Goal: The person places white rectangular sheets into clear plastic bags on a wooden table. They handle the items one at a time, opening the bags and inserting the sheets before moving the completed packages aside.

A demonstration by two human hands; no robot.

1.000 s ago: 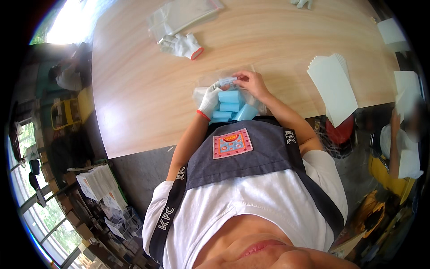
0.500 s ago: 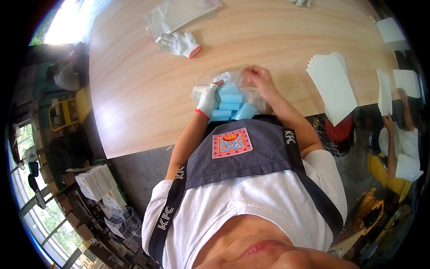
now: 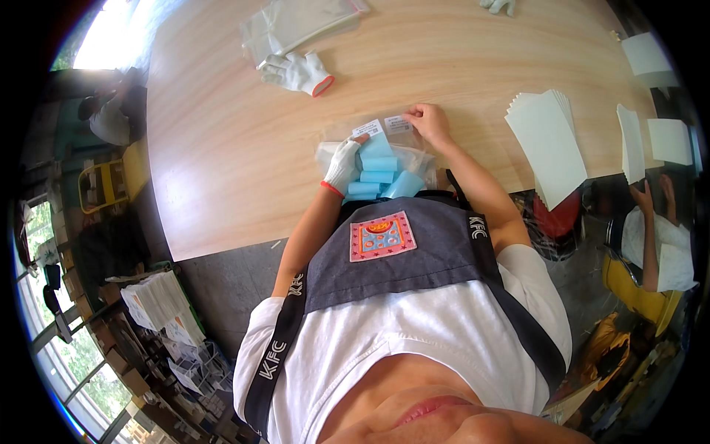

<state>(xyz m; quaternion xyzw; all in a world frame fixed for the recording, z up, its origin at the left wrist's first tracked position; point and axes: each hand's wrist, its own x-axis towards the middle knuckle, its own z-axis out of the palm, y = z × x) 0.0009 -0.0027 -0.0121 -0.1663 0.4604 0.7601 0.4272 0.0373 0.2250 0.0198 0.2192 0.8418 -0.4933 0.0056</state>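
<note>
My left hand point(image 3: 343, 164), in a white glove with a red cuff and bare fingertips, is closed on a light-blue label backing strip point(image 3: 379, 164) that folds and curls toward my apron. One white printed label point(image 3: 367, 129) lies at the strip's far end, by my left thumb. Clear plastic bags point(image 3: 421, 154) are spread flat beneath the strip at the table edge. My bare right hand point(image 3: 430, 123) pinches the right end of a second white label point(image 3: 398, 123), which lies over the bags. Whether that label is stuck down I cannot tell.
A white glove point(image 3: 297, 74) lies beyond my hands, beside a stack of clear bags point(image 3: 292, 29). Fanned white cards point(image 3: 547, 144) overhang the table edge at right. Another person point(image 3: 654, 237) works at far right near standing white cards. Part of another glove point(image 3: 498, 7) shows at the top.
My right hand has come to rest slightly farther from me, and a second white label now shows at its fingertips. My left hand stays in place. The person at right has shifted their hands.
</note>
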